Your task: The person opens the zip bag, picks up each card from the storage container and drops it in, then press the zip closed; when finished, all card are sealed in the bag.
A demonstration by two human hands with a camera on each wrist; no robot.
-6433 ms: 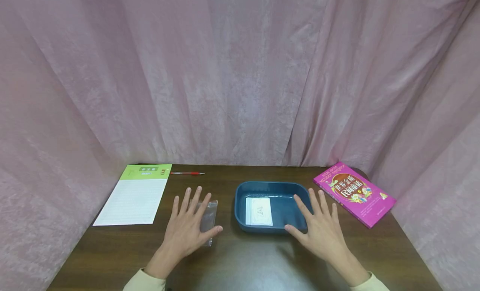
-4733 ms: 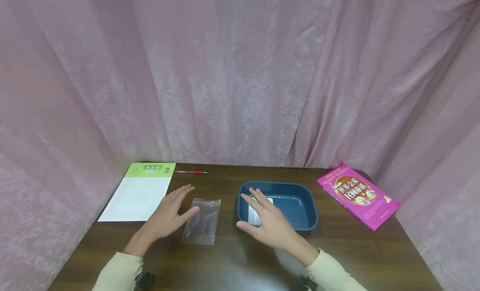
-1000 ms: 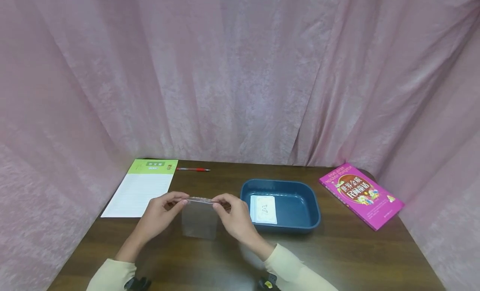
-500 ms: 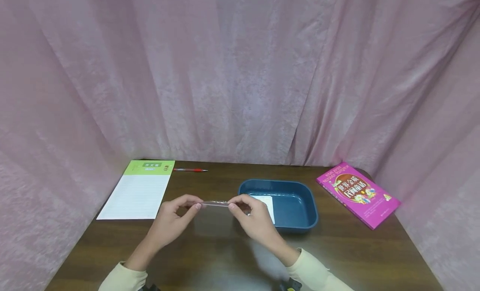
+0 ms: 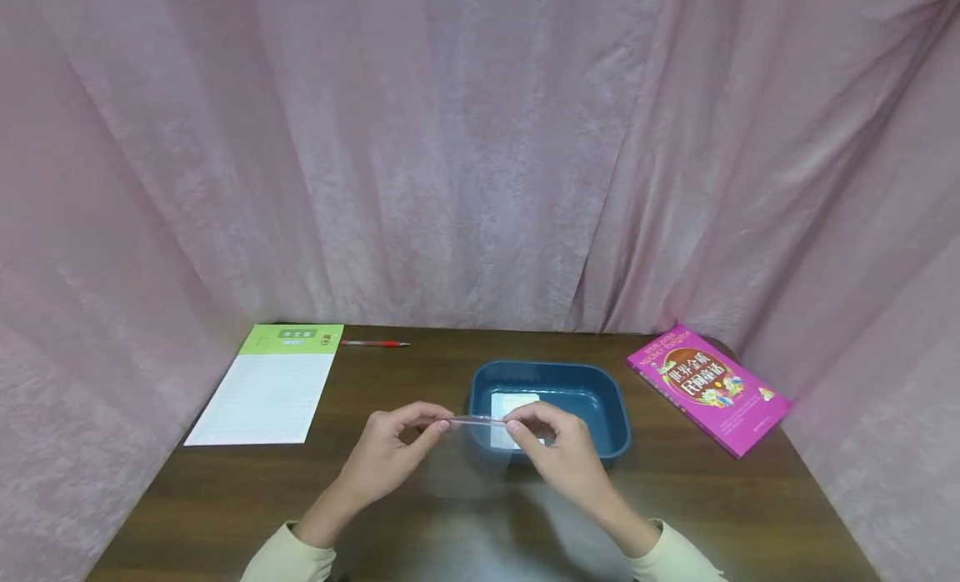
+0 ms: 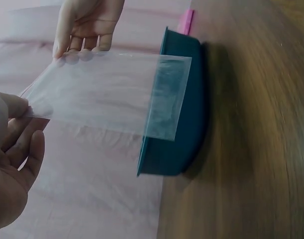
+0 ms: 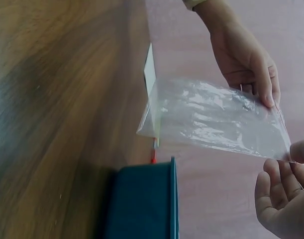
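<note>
A clear zip-lock bag (image 6: 107,92) hangs between both hands, its top edge stretched taut and its body dangling down. My left hand (image 5: 386,453) pinches one top corner between thumb and fingers. At the opposite corner my right hand (image 5: 562,457) pinches the same edge. In the right wrist view the bag (image 7: 216,119) looks flat, with nothing inside. Beyond the hands stands a dark blue tray (image 5: 592,407), partly covered by the bag and right hand in the head view. White cards (image 5: 513,403) lie in its left half.
A writing pad (image 5: 262,398) with a green header lies at the left of the brown table (image 5: 420,549), a red pen (image 5: 375,343) beside its top. A pink book (image 5: 708,390) lies slanted at the right. Pink curtains (image 5: 480,148) hang behind and at both sides.
Both hands were spread and holding nothing at first. They then took the bag off the table by its top edge and have carried it rightward, to the near side of the tray.
</note>
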